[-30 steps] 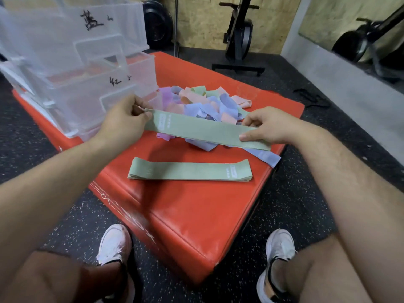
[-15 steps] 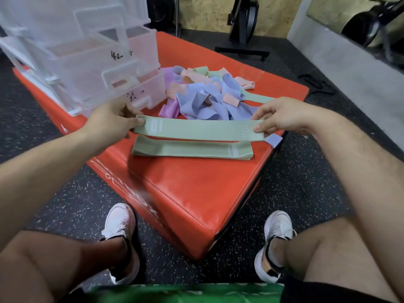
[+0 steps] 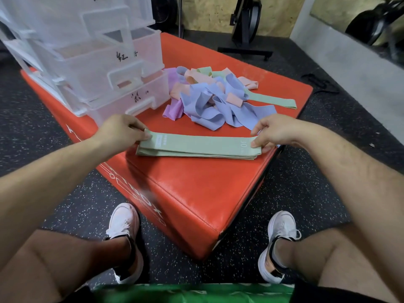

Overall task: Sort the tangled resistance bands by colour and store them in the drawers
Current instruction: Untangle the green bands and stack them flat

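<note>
Your left hand (image 3: 122, 132) pinches the left end of the top green band (image 3: 201, 143), fingers closed on it; your right hand (image 3: 270, 133) pinches the right end the same way. The band lies flat and stretched between them, on top of a small green stack (image 3: 196, 153) at the near edge of the red plyo box (image 3: 196, 193).

Risks: the stack sits right by the box's near-right edge. Let go unevenly and the elastic may snap back, skew the pile or slide it off onto the floor. Its edges already look slightly fanned on the left, so one nudge could spill it. A further green band (image 3: 273, 101) trails out of the tangled pile (image 3: 209, 99), partly under the blue ones; pull it hard and you'll likely drag the blue, pink and purple bands along with it.

The band looks pale sage green, flat, wide and matte, with white print near the left end and "30" at the right. The clear drawers (image 3: 105, 68) stand far-left on the box, hand-marked labels on the fronts, which I can't read. The lowest drawer looks pulled out a bit.
</note>
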Available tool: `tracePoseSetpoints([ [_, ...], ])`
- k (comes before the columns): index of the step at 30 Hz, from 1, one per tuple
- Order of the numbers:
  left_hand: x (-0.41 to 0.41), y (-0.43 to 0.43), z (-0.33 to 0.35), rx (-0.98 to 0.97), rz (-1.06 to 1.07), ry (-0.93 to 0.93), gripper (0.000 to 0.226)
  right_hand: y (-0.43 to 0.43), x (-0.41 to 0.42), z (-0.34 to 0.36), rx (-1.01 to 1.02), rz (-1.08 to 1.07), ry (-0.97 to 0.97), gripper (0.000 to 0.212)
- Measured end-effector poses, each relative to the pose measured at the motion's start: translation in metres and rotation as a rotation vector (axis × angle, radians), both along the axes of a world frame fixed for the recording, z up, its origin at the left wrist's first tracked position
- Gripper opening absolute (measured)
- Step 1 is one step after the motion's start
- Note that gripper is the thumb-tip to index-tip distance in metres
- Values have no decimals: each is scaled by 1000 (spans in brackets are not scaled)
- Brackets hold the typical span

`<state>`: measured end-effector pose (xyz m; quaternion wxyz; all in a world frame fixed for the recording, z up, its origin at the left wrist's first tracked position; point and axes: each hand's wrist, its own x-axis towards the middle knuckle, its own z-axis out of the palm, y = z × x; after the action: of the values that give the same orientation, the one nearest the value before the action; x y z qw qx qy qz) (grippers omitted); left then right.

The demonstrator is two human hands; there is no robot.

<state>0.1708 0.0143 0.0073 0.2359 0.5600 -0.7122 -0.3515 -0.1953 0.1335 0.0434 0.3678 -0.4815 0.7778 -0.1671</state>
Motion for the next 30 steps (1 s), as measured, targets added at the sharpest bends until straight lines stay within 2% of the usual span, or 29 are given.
tracePoseSetpoints([
  [11,0,3,-9,-48,-39,-87,12,-1,6,-16,-43,12,81,23],
  [15,3,4,-14,-114,-72,-138,17,3,11,-14,-135,148,332,12],
  [20,5,5,-15,-214,-155,-276,17,7,16,-11,-116,186,384,8],
  [24,2,5,-13,-316,-195,-394,16,7,16,-8,-113,214,462,10],
  [30,-47,-2,13,-449,-236,-361,15,-5,18,-1,-246,195,574,26],
])
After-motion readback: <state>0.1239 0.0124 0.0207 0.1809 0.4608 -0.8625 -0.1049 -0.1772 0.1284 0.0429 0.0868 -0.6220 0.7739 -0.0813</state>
